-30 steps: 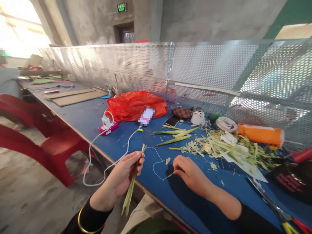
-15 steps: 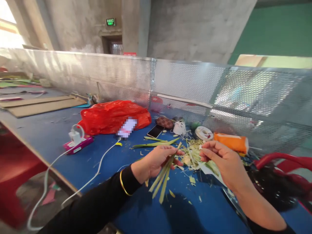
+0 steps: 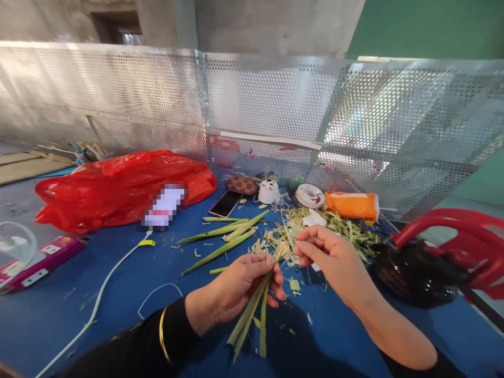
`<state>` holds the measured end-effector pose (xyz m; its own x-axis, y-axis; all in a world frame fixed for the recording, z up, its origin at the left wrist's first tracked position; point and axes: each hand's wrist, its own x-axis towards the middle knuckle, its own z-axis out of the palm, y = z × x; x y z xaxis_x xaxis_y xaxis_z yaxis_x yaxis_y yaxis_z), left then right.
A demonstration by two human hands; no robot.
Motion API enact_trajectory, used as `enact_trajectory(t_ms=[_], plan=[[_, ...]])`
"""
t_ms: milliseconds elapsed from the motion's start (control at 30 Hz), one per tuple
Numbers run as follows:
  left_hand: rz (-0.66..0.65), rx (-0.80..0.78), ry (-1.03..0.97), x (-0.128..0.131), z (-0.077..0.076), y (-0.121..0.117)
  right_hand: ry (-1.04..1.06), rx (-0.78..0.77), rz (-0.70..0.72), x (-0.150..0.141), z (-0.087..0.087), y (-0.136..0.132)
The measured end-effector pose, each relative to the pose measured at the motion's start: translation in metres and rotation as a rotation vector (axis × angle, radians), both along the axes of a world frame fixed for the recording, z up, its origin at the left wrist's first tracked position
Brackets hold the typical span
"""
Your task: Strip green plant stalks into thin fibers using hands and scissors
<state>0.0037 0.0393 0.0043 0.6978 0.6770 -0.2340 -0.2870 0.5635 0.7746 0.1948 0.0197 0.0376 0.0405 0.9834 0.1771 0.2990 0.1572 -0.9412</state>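
Observation:
My left hand [image 3: 236,286] is closed around a small bunch of green leaf strips [image 3: 249,317], pinched near their top between thumb and fingers. The strips fan out downward over the blue table. Just right of it, my right hand [image 3: 336,262] is held with thumb and fingertips pressed together; whatever lies between them is too small to make out. A pile of shredded leaf scraps [image 3: 356,236] lies behind my right hand. Several long green leaf pieces [image 3: 222,254] rest on the table beyond my left hand.
A red plastic bag [image 3: 126,178], a charging phone [image 3: 164,207], and a dark phone [image 3: 226,203] lie toward the back. Along the mesh partition [image 3: 268,100] sit a checkered case [image 3: 241,185], a white spool [image 3: 310,196] and an orange packet [image 3: 350,205]. A black bag [image 3: 421,278] is at right.
The view has tilted down and turned right. My hands have come closer together, with the left still gripping the leaf strips and the right still pinched.

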Motion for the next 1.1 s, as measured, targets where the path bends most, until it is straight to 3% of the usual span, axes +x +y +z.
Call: enact_trajectory(t_ms=[233, 400, 533, 633, 733, 900, 1000, 1100], plan=[[0.064, -0.013, 0.042, -0.002, 0.006, 0.000, -0.087, 0.220, -0.315, 0.019, 0.011, 0.004], [0.117, -0.016, 0.073, -0.003, 0.007, 0.002, -0.248, 0.240, -0.380, 0.031, 0.009, 0.009], [0.124, -0.013, 0.101, -0.004, 0.010, 0.001, -0.629, 0.273, -0.338, 0.035, 0.005, 0.010], [0.119, -0.013, 0.112, -0.005, 0.011, -0.001, -0.919, 0.398, -0.283, 0.031, 0.004, 0.009], [0.109, -0.010, 0.120, -0.006, 0.012, -0.002, -0.758, 0.369, -0.102, 0.019, 0.003, 0.006], [0.116, 0.038, 0.154, -0.005, 0.014, -0.002, -0.258, -0.093, 0.302, -0.006, -0.005, 0.001], [0.112, 0.050, 0.164, -0.005, 0.016, -0.002, -0.121, -0.171, 0.368, -0.016, -0.014, 0.001], [0.116, 0.055, 0.176, -0.006, 0.016, -0.003, -0.068, -0.230, 0.316, -0.019, -0.019, 0.001]])
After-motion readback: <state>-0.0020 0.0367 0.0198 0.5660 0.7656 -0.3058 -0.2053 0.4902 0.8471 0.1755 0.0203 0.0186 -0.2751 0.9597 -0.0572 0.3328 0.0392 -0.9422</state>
